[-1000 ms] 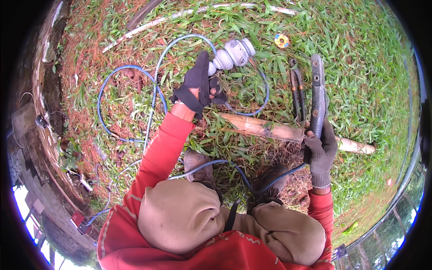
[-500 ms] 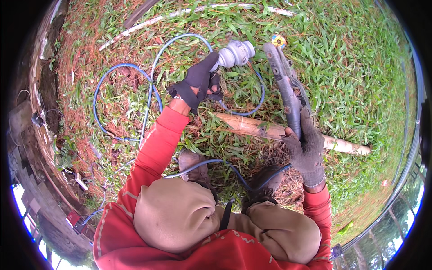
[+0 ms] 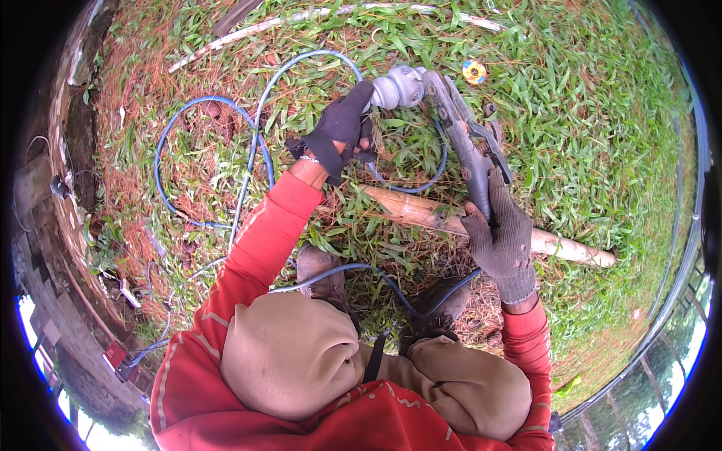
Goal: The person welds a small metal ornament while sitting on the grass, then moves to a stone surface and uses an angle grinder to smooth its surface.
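Observation:
My left hand (image 3: 342,128), in a black glove with bare fingertips, is closed around the near end of a ribbed grey pipe fitting (image 3: 398,88). Blue cable or hose (image 3: 444,150) loops through the grass behind and beside this hand. In a grey knit glove, my right hand (image 3: 502,233) grips the lower end of a long, grey, riveted plier-like tool (image 3: 465,139) with a dark side lever. The tool points away from me, its far tip overlapping the fitting's right end. Whether the two touch, I cannot tell.
A bamboo pole (image 3: 421,210) lies across the grass between my hands and boots. Beyond the tool sits a small yellow-and-blue roll (image 3: 474,71). A long pale stick (image 3: 301,16) lies at the far side. Along the left runs a raised edge (image 3: 56,188).
My right hand has brought the tool leftward, its tip now at the fitting. The tool has turned, showing its side lever. My left hand has shifted slightly right, still holding the fitting.

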The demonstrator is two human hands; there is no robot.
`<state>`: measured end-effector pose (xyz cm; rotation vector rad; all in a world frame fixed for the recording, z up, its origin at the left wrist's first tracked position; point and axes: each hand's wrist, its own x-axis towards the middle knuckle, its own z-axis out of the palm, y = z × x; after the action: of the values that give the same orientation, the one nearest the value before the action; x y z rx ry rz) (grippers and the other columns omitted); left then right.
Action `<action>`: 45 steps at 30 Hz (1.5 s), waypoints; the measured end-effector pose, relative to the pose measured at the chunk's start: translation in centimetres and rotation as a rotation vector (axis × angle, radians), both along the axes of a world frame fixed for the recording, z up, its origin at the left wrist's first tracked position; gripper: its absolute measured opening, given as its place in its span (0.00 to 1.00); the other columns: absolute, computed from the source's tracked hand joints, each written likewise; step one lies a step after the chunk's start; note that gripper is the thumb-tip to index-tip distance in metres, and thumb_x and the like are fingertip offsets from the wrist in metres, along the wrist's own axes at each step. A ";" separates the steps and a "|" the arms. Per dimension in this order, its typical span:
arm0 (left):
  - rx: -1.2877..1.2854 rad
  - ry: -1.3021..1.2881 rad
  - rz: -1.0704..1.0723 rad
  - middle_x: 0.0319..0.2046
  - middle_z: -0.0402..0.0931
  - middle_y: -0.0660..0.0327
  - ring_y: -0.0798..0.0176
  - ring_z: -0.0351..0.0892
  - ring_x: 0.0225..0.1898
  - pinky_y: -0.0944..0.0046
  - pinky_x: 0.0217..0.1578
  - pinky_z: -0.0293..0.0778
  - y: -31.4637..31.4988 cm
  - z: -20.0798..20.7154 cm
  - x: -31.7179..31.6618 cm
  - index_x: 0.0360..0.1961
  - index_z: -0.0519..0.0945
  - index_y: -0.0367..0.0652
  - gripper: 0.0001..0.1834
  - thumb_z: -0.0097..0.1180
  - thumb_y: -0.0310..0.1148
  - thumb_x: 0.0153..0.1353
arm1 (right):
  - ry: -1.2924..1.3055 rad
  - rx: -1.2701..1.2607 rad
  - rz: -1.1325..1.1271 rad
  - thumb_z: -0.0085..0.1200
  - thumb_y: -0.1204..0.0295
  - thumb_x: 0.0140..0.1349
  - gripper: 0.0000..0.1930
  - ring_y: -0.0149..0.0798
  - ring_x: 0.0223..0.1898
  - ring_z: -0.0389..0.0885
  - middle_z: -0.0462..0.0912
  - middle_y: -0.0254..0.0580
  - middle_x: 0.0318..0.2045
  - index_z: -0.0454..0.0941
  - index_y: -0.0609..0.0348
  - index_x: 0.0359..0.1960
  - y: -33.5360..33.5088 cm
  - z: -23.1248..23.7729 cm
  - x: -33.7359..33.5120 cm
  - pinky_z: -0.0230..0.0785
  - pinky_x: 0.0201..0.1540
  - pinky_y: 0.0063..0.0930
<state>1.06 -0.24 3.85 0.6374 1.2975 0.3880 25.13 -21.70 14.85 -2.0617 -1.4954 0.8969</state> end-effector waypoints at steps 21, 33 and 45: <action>-0.019 -0.040 0.027 0.16 0.74 0.66 0.64 0.73 0.14 0.61 0.14 0.68 0.4 -2.9 -1.0 0.44 0.84 0.51 0.23 0.57 0.60 0.79 | -0.078 0.021 0.060 0.66 0.73 0.69 0.36 0.54 0.51 0.95 0.91 0.67 0.49 0.70 0.74 0.77 1.1 -0.6 -0.1 0.83 0.55 0.40; -0.033 -0.064 0.034 0.17 0.73 0.68 0.69 0.73 0.15 0.65 0.17 0.64 -0.2 -2.2 -0.9 0.45 0.83 0.49 0.27 0.54 0.64 0.79 | -0.024 0.139 0.047 0.66 0.74 0.70 0.35 0.56 0.49 0.93 0.89 0.69 0.51 0.71 0.76 0.75 0.7 -0.6 0.0 0.84 0.53 0.41; -0.013 -0.022 0.035 0.17 0.72 0.68 0.70 0.72 0.15 0.65 0.17 0.64 -0.2 -0.9 -0.3 0.44 0.82 0.49 0.27 0.54 0.64 0.78 | -0.050 0.055 0.048 0.65 0.73 0.71 0.35 0.46 0.47 0.94 0.91 0.64 0.48 0.70 0.72 0.78 0.5 -1.0 0.1 0.83 0.53 0.38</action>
<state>0.80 -0.45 2.93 0.5981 1.2905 0.4142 25.18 -21.24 13.84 -2.0311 -1.5834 0.8186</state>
